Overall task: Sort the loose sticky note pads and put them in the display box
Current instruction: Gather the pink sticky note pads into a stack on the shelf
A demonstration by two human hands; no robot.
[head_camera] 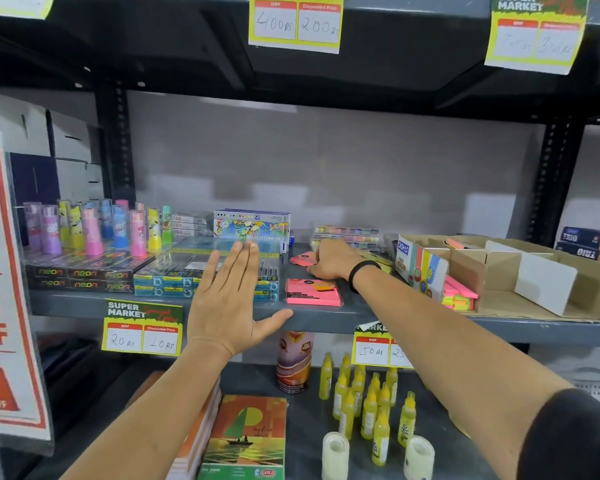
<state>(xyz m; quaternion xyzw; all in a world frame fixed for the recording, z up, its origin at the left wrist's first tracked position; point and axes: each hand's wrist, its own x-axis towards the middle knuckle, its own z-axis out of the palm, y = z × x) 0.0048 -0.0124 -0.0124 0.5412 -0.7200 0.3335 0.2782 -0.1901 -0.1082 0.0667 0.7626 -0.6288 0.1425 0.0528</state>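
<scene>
A pink sticky note pad in clear wrap lies at the front of the grey middle shelf, with a smaller orange pad on top of it. Behind it lies another pink-red pad. My right hand rests knuckles-up on the shelf, curled over that rear pad; whether it grips the pad is hidden. My left hand hovers flat, fingers straight and together, thumb out, in front of the shelf edge. The cardboard display box stands to the right, with pink and yellow pads in its left compartment.
Blue-green flat boxes and neon boxes fill the shelf's left, with coloured tubes behind them. An oil pastel box stands at the back. Below are yellow glue bottles, tape rolls and notebooks. Price tags hang on shelf edges.
</scene>
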